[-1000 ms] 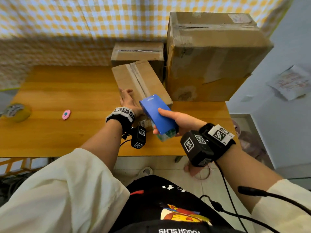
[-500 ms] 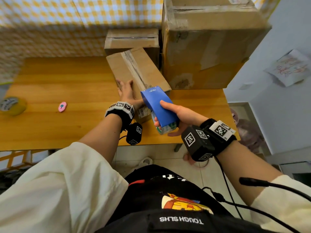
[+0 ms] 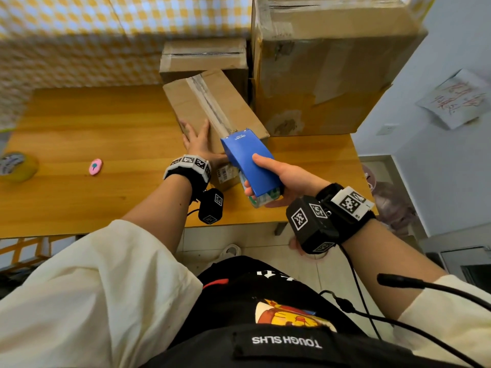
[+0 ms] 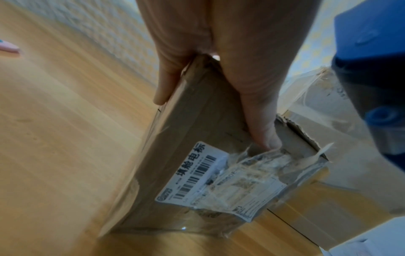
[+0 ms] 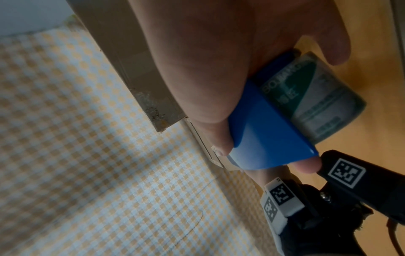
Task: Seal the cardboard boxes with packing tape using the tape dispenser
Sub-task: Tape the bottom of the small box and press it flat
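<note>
Right hand point(image 3: 281, 179) is gripping the tape dispenser point(image 3: 244, 155); flat-fingered left hand point(image 3: 198, 142) is bracing the box point(image 3: 183, 102); any skewing could be dragging tape off the seam point(image 3: 212, 107).

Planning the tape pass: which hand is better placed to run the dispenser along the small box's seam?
Right. The right hand grips the blue tape dispenser, its nose at the near end of the small box; the left hand rests on that box, steadying it.
</note>
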